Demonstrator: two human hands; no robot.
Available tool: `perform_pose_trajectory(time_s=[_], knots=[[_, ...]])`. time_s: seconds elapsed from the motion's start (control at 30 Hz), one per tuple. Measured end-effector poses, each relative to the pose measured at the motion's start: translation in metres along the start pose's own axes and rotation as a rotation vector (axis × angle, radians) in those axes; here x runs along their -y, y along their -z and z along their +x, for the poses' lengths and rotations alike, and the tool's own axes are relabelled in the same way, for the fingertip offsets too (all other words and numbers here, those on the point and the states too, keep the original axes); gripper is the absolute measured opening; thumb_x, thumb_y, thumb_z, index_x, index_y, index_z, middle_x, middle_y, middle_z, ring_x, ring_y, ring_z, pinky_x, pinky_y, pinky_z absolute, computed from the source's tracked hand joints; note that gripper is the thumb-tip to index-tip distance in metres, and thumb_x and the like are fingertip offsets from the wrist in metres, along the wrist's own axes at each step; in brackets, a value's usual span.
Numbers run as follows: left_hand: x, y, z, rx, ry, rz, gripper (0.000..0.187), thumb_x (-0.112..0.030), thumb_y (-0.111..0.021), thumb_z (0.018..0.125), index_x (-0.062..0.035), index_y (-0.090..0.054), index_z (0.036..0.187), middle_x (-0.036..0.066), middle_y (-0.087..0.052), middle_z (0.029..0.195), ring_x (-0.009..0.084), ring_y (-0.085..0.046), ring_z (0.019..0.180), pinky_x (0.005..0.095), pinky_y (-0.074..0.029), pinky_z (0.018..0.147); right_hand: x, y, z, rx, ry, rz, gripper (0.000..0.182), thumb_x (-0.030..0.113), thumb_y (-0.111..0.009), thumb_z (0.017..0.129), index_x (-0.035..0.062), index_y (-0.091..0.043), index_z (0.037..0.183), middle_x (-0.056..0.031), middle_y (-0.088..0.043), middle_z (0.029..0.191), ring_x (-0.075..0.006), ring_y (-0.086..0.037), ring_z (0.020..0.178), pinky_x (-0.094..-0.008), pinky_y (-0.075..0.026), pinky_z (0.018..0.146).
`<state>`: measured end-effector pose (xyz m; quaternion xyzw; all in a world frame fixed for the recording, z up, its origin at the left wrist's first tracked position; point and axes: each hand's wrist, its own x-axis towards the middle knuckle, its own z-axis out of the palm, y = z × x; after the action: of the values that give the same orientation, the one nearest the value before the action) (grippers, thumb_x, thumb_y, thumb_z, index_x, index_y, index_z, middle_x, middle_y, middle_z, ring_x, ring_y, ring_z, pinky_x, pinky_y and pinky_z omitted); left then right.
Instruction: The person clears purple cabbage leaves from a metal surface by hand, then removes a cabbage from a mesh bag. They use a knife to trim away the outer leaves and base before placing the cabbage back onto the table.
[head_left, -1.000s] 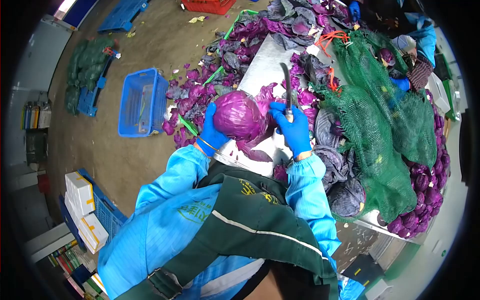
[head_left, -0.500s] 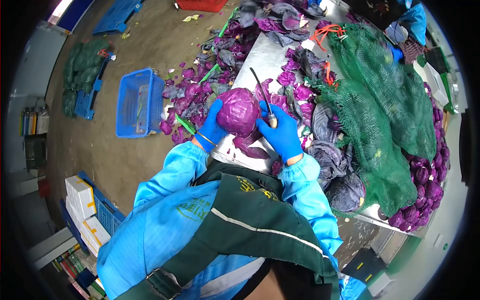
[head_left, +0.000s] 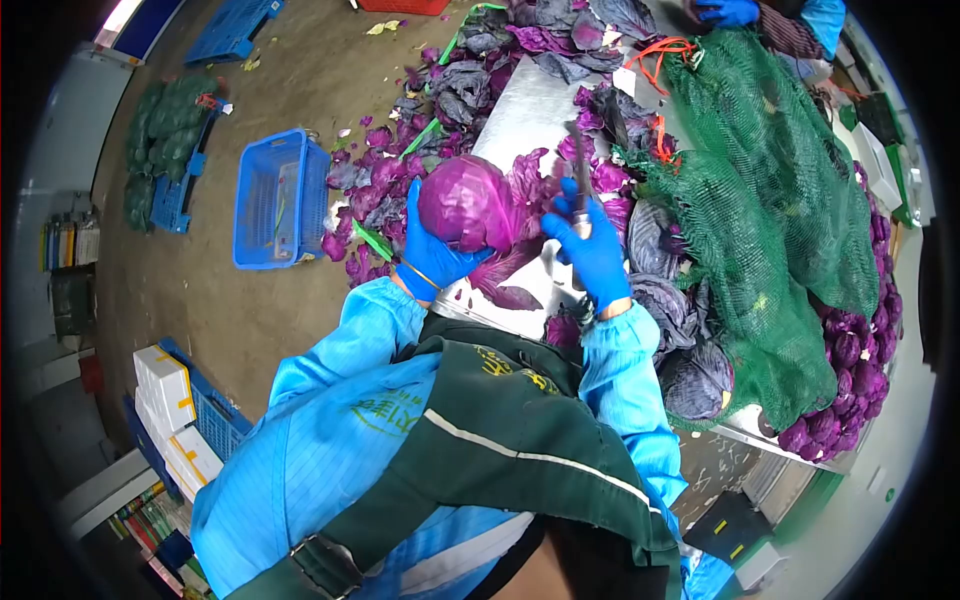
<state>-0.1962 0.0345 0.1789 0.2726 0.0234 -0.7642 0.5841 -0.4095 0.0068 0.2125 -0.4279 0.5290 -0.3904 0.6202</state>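
Note:
A red cabbage [head_left: 462,205] sits in my gloved left hand [head_left: 432,252], whose fingers cup its left side and underside. Just right of the head, a purple leaf piece [head_left: 527,190] reaches toward my right hand [head_left: 593,245]. That hand, also in a blue glove, grips a knife [head_left: 580,175] with its blade pointing up, smeared by motion. Below the cabbage, loose purple leaves [head_left: 505,285] lie on the metal table [head_left: 505,120].
Green mesh sacks [head_left: 770,200] fill the table's right side, with a pile of red cabbages [head_left: 850,370] beyond. Trimmed leaves [head_left: 385,185] heap at the left edge. A blue crate [head_left: 283,205] stands on the floor. Another person's gloved hand [head_left: 727,12] shows at top right.
My right hand has moved right, away from the cabbage, with the knife. The cabbage has shifted slightly left and turned in my left hand. Another person's hand has come into view at top right.

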Motion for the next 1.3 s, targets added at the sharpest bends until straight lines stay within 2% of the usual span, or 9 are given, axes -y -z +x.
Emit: perform_pose_trajectory(time_s=[0.13,0.37,0.43,0.5,0.53,0.6,0.7,1.13,1.3], knots=[[0.002,-0.006,0.003,0.442,0.002,-0.012,0.064,-0.056,-0.043,0.089,-0.0174,-0.033,0.14,0.009,-0.041,0.139,0.0283,-0.039,0.128,0.0508,-0.027,0.109,-0.035,-0.022,0.002,0.067,0.359,-0.307,0.066,0.029,-0.082,0.069,0.0043,-0.053,0.124,-0.0088,-0.064,0.097,-0.0168,-0.059,0.083,-0.0349,-0.05,0.064],[-0.01,0.001,0.003,-0.135,0.24,-0.045,0.073,-0.067,-0.051,0.08,-0.0175,-0.043,0.134,0.013,-0.046,0.133,0.0337,-0.047,0.121,0.0584,-0.041,0.097,0.015,0.031,0.008,-0.009,-0.063,0.199,0.021,0.02,-0.075,0.076,0.0069,-0.058,0.079,-0.0013,-0.057,0.062,-0.0087,-0.049,0.047,-0.0227,-0.04,0.044],[-0.007,0.004,-0.001,-0.026,0.212,-0.115,0.072,-0.065,-0.05,0.082,-0.018,-0.041,0.135,0.013,-0.044,0.136,0.0335,-0.045,0.122,0.059,-0.04,0.099,0.026,0.027,0.005,-0.031,-0.087,0.031,0.03,0.021,-0.076,0.075,0.0026,-0.061,0.093,-0.0001,-0.055,0.06,-0.0077,-0.048,0.047,-0.0233,-0.04,0.045],[0.0,0.002,0.0,-0.011,0.196,-0.156,0.07,-0.063,-0.05,0.083,-0.0179,-0.039,0.136,0.013,-0.042,0.137,0.0338,-0.044,0.123,0.0569,-0.038,0.102,0.009,0.01,0.003,-0.185,0.44,-0.36,0.049,0.023,-0.078,0.073,-0.0002,-0.059,0.112,-0.0035,-0.062,0.07,-0.01,-0.054,0.054,-0.026,-0.045,0.05],[0.004,0.001,0.003,0.001,0.129,-0.169,0.069,-0.062,-0.05,0.084,-0.0176,-0.039,0.136,0.013,-0.041,0.137,0.0339,-0.044,0.124,0.0553,-0.037,0.103,0.016,0.005,-0.003,-0.101,-0.043,-0.536,0.064,0.025,-0.08,0.072,0.0003,-0.053,0.124,-0.0084,-0.067,0.088,-0.0139,-0.062,0.071,-0.0294,-0.051,0.064],[0.023,0.003,0.005,0.07,-0.223,0.576,0.073,-0.061,-0.052,0.083,-0.0145,-0.037,0.137,0.014,-0.041,0.137,0.0331,-0.043,0.124,0.0518,-0.036,0.105,-0.029,-0.018,0.001,-0.082,0.208,-0.297,0.058,0.023,-0.08,0.072,0.0042,-0.056,0.121,-0.0042,-0.065,0.087,-0.009,-0.058,0.076,-0.0264,-0.048,0.067],[0.02,-0.006,0.003,-0.001,0.137,-0.214,0.077,-0.059,-0.056,0.082,-0.0118,-0.035,0.139,0.016,-0.042,0.136,0.032,-0.044,0.124,0.0501,-0.037,0.104,-0.018,-0.045,-0.004,-0.133,0.15,-0.362,0.055,0.032,-0.079,0.07,0.0006,-0.06,0.111,-0.0139,-0.067,0.09,-0.02,-0.065,0.082,-0.0327,-0.05,0.073],[0.039,0.017,0.011,-0.218,-0.473,0.522,0.065,-0.035,-0.066,0.084,-0.005,-0.039,0.134,0.016,-0.051,0.126,0.0273,-0.054,0.113,0.041,-0.046,0.097,-0.032,-0.01,-0.009,0.015,-0.18,-0.29,0.041,0.021,-0.078,0.07,-0.0004,-0.062,0.101,-0.0078,-0.063,0.071,-0.0145,-0.059,0.056,-0.0278,-0.047,0.051],[-0.002,0.03,0.011,-0.112,-0.03,0.156,0.064,-0.035,-0.063,0.086,-0.0067,-0.036,0.136,0.014,-0.049,0.131,0.0267,-0.05,0.119,0.0427,-0.041,0.103,-0.012,0.018,-0.001,-0.06,-0.116,0.079,0.036,0.009,-0.073,0.078,0.0027,-0.059,0.11,-0.0032,-0.061,0.077,-0.0074,-0.051,0.05,-0.0221,-0.04,0.042]])
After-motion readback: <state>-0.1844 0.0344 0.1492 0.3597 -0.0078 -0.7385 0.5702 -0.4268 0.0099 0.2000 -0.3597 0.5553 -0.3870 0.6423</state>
